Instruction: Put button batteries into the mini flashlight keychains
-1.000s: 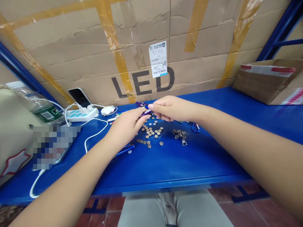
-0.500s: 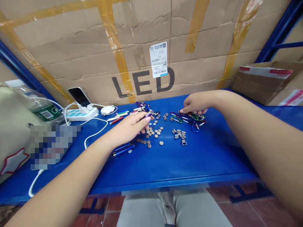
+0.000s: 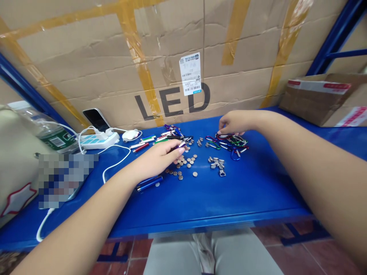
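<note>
My left hand (image 3: 160, 156) is closed on a small purple metal tube (image 3: 181, 145), whose end shows between thumb and fingers. Under and beside that hand lie several button cells (image 3: 195, 174). Two blue metal tubes (image 3: 149, 183) rest near its wrist. At the back right, my right hand (image 3: 233, 123) reaches into a pile of coloured carabiners (image 3: 225, 145), thumb and forefinger pinched at the pile's far edge. Whether it grips a carabiner is too small to make out. Several silvery metal clips (image 3: 217, 163) lie in front of the pile.
More coloured tubes (image 3: 142, 146) lie behind my left hand. To the left are a power strip (image 3: 100, 140) with white cables, a phone (image 3: 96, 119) and a plastic bottle (image 3: 54, 133). A large cardboard box (image 3: 109, 68) stands along the back; an open carton (image 3: 315, 99) sits at right.
My right hand has shifted slightly left at the carabiner pile, its fingers bunched closer. My left hand still holds the purple tube, tilted a little differently. The view has moved slightly.
</note>
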Motion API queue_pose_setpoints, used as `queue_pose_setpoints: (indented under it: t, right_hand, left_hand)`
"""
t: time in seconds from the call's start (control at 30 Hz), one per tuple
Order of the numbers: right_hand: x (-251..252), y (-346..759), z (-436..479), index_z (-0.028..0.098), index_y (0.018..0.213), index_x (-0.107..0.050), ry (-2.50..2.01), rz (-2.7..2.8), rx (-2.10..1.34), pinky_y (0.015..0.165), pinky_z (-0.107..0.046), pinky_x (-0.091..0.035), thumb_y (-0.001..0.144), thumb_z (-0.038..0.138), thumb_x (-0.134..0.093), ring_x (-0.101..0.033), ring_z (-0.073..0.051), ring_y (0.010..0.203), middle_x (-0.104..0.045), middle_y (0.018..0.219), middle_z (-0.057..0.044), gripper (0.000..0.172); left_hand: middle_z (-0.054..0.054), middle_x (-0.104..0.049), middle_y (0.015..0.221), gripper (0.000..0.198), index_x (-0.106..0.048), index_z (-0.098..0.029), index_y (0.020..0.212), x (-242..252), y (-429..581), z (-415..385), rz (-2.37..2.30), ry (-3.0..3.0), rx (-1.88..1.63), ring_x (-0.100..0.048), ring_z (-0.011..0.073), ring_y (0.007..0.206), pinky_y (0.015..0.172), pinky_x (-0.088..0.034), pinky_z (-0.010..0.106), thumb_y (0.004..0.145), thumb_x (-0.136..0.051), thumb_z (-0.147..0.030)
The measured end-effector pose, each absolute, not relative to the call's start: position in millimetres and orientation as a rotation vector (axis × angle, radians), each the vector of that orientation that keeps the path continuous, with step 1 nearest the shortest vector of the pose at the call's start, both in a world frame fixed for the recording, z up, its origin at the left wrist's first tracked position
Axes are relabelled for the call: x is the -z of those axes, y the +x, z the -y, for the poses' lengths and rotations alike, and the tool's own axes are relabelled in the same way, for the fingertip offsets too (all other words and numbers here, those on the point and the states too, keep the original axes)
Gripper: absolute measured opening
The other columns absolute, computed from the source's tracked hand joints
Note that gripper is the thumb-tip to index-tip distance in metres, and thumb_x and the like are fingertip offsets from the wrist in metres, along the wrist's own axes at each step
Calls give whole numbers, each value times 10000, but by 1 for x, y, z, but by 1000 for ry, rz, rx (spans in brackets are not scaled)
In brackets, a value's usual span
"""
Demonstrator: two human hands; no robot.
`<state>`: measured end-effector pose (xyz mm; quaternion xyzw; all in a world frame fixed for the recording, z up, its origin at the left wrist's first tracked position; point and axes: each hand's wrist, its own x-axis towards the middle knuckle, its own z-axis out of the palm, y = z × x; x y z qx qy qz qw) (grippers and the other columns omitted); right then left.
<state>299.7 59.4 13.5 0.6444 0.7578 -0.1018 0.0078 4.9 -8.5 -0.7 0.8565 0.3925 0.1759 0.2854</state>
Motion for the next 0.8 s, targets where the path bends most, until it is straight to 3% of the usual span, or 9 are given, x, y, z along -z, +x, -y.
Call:
queue_pose_setpoints:
  t: [0.3,0.53,0.67,0.8]
  right_hand:
    - [-9,268,-53,211,896,-742,1901,-2498,161,647,-332,-449,796,435,-649,-658,-243,802,-732,914,-90,263]
    - [-1,263,-58,206,864,-717,1850,-2548,225,622,-312,-427,805,349,-610,-630,-212,750,-728,900,-80,188]
    - [-9,262,-52,180,821,-668,1933,-2732,161,623,-302,-395,898,392,-495,-590,-184,697,-692,799,-78,284]
    - [-20,244,-30,197,835,-615,1748,-3000,447,624,-281,-392,910,419,-494,-569,-156,668,-652,752,-31,264]
  left_hand:
    - [13,-672,890,349,-608,-203,1023,-3,8,12,-1065,2326,-425,-628,166,805,783,-496,307,960,-417,-489]
    - [5,-646,846,330,-583,-195,915,-5,8,13,-1081,2344,-458,-612,160,784,770,-488,303,958,-411,-473]
    - [10,-609,800,300,-579,-197,939,-6,9,12,-1234,2357,-559,-577,171,741,698,-479,309,939,-428,-456]
    - [7,-564,732,309,-570,-203,913,-4,8,8,-1332,2291,-728,-557,181,737,657,-462,300,917,-465,-493]
